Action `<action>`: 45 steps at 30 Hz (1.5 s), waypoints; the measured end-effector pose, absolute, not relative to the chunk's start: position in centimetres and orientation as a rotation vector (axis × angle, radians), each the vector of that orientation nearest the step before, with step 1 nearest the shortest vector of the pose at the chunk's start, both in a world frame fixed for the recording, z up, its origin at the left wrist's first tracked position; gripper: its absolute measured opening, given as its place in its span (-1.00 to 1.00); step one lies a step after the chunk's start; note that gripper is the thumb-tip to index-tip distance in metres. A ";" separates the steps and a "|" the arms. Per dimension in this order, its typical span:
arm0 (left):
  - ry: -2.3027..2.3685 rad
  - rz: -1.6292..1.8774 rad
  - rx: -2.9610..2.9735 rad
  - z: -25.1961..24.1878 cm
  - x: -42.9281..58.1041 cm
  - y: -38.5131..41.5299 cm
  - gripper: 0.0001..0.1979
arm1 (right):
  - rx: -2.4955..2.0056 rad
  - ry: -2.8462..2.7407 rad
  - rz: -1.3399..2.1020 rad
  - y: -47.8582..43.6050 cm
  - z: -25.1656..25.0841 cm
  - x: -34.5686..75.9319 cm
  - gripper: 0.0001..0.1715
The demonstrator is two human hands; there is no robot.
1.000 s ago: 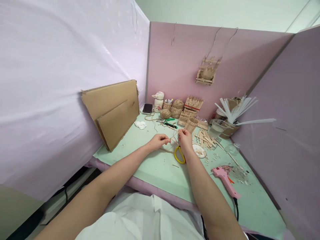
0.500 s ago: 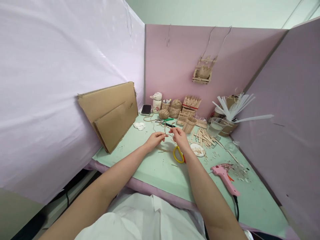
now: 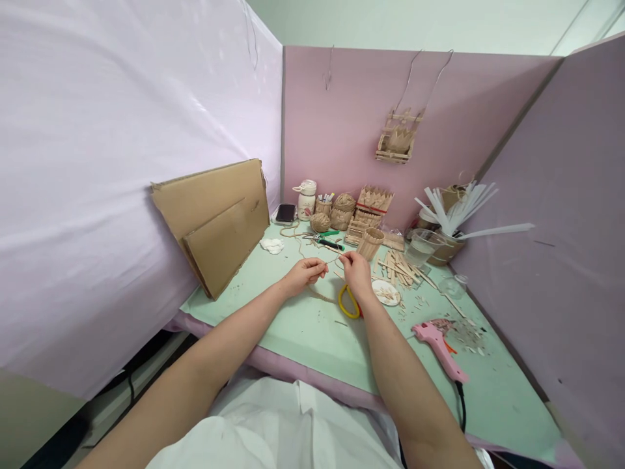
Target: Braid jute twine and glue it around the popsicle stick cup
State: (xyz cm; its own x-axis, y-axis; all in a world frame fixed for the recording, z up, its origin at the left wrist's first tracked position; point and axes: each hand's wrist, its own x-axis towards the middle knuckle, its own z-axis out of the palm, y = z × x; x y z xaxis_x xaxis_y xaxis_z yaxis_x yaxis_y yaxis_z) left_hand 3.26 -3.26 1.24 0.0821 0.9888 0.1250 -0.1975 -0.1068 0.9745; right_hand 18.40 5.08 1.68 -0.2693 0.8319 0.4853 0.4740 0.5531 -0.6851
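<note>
A thin strand of twine (image 3: 333,261) runs between my two hands over the table. My left hand (image 3: 306,273) pinches one part of it between thumb and fingers. To the right, my right hand (image 3: 356,271) is closed on the other part, fingertips pressed together. Yellow-handled scissors (image 3: 347,302) lie beside my right wrist, partly hidden by it. Beyond the hands lie green-handled pliers (image 3: 330,244) and a ball of twine (image 3: 320,223). A small cup made of wooden sticks (image 3: 370,243) stands just past my right hand.
A pink glue gun (image 3: 442,350) lies at the right, its cord over the front edge. Loose wooden sticks (image 3: 398,268) and a white dish (image 3: 385,293) sit right of my hand. Cardboard (image 3: 219,228) leans at the left. White strips (image 3: 461,208) rise from a pot at the back right.
My right hand has moved slightly right, away from my left hand. The strand between them now looks straighter and pulled out, and the loop that stood above it is gone.
</note>
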 end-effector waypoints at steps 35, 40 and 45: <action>1.471 1.522 1.407 1.3 3.6 -3.0 -0.76 | -0.615 -2.089 0.489 1.9 2.4 17.2 -0.80; 1.462 1.519 1.345 1.1 3.3 -2.8 -0.73 | -0.616 -2.131 0.435 2.0 2.2 17.3 -0.68; 1.455 1.487 1.468 0.8 3.3 -2.7 -0.73 | -0.647 -2.096 0.446 1.9 2.4 17.3 -0.84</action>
